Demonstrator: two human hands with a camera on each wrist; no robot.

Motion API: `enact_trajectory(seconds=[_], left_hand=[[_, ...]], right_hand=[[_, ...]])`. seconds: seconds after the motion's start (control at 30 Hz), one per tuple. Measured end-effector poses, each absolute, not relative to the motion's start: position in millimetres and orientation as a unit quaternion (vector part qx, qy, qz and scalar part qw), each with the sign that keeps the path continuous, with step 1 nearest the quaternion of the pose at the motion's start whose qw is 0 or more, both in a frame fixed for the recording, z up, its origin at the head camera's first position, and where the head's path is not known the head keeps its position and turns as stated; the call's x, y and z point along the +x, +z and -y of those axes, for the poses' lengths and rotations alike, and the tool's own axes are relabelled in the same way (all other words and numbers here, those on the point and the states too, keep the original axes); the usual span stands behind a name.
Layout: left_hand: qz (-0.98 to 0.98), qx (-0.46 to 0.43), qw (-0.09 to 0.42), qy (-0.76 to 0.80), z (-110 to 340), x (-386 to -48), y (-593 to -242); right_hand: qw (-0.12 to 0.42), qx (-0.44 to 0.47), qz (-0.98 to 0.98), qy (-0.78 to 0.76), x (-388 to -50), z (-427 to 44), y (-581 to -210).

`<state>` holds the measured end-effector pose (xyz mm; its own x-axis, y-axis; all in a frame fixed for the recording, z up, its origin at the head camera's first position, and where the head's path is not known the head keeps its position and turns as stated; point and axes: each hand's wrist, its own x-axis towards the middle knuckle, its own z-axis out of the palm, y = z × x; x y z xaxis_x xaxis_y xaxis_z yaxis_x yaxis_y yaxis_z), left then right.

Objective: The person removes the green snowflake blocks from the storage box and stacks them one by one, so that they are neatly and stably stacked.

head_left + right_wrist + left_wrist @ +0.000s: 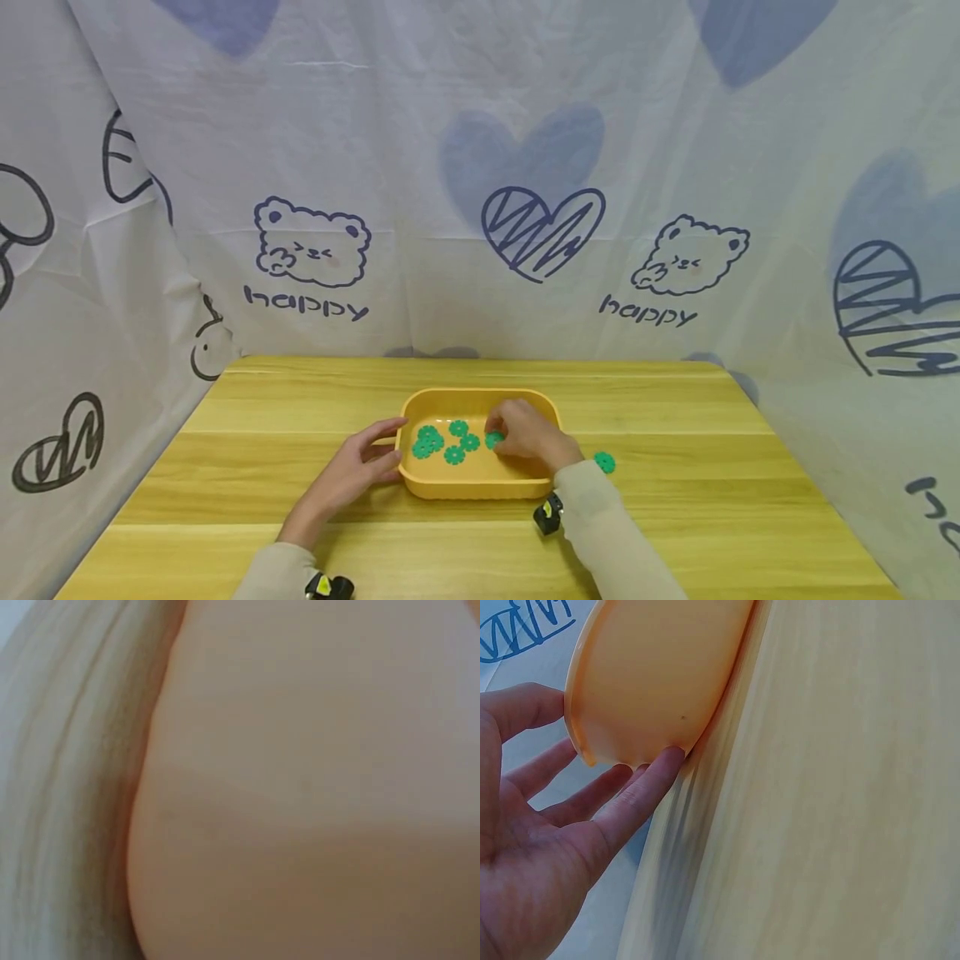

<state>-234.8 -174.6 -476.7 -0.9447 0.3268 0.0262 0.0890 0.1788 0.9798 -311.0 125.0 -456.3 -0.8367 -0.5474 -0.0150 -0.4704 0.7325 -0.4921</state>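
A yellow plastic tray (pixel 480 490) with rounded corners stands on the table. Several green notched snowflake discs (pixel 454 455) lie in its left half and middle, some overlapping at the left. My left hand (pixel 356 467) is at the tray's left end. In the left wrist view, its fairly straight fingers (pixel 641 791) touch the tray's end wall (pixel 660 682). Reaching inside the tray's right half, my right hand (pixel 528 432) pinches one green snowflake disc (pixel 493 439), partly hidden by the fingers. The right wrist view holds only the blurred tray wall (pixel 300 750), without the hand.
Another green snowflake disc (pixel 604 462) is on the wooden table (pixel 675 517), right of the tray and beside the right sleeve. Behind the table and at both sides hangs a white cloth (pixel 420 275) printed with hearts and bears.
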Motion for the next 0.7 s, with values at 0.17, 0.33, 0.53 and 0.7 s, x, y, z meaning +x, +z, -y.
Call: enact_trajectory(seconds=[0.17,0.33,0.53,0.7], left_hand=[[-0.762,0.135,0.096,0.626,174.8,-235.1,-475.4],[-0.762,0.133,0.097,0.626,174.8,-234.9,-475.3],[-0.764,0.124,0.097,0.626,174.3,-234.5,-475.0],[-0.763,0.124,0.097,0.626,173.9,-234.7,-474.5]], right_hand=[[0.082,-0.278,-0.927,-0.238,-309.9,-126.6,-455.1],[0.083,-0.283,-0.925,-0.241,-307.2,-129.5,-452.7],[0.073,-0.292,-0.925,-0.233,-306.4,-132.1,-452.3],[0.072,-0.293,-0.925,-0.230,-305.5,-134.1,-451.3]])
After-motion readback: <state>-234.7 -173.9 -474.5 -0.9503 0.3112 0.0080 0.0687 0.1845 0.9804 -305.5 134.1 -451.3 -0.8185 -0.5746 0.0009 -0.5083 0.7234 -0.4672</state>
